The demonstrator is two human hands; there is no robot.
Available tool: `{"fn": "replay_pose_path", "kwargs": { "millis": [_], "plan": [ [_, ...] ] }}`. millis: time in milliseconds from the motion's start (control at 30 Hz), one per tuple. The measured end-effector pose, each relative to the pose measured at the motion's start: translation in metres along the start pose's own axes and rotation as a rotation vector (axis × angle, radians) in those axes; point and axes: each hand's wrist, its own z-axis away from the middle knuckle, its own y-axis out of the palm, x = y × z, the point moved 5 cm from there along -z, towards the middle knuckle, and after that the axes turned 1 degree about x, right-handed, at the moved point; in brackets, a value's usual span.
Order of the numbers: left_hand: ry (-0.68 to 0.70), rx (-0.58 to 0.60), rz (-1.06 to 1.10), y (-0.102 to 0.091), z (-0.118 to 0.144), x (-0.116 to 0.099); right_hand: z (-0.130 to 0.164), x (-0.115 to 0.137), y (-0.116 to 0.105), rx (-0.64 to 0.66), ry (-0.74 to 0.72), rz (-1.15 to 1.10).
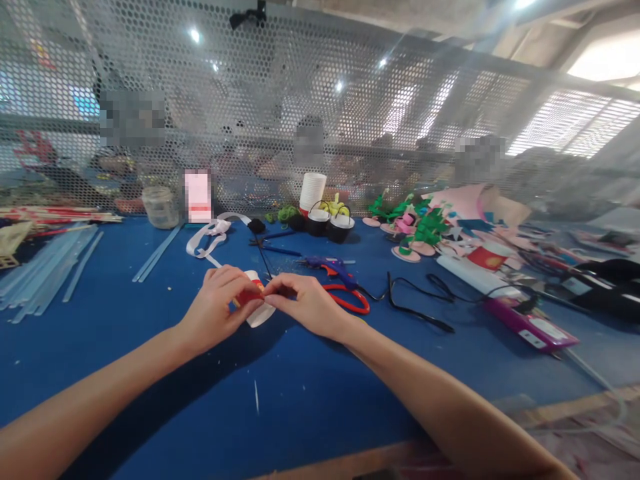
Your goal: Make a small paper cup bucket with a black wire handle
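Near the middle of the table, my left hand is closed at a small white paper cup with a red patch, which lies tilted. My right hand is pinched beside it, its fingertips meeting those of the left at the cup. From a small black ball of yarn, a thin black strand runs down to the right fingertips. The exact grip inside both pinches is partly hidden by the fingers.
Beyond my hands lie a blue glue gun, red-handled scissors, pliers and white ribbon. Stacked cups and black-and-white buckets stand behind. Glue sticks are left; green crafts and a purple power strip right.
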Motion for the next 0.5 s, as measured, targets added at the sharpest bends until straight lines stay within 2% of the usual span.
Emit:
{"fn": "replay_pose_path", "kwargs": {
  "millis": [333,500],
  "plan": [
    [0.012,-0.029,0.005,0.0,0.0014,-0.0026,0.0016,0.0014,0.0005,-0.017,-0.01,-0.008],
    [0.004,-0.006,0.003,-0.0023,0.0028,-0.0009,0.0027,0.0018,-0.0055,-0.004,-0.018,0.054]
  ]
}}
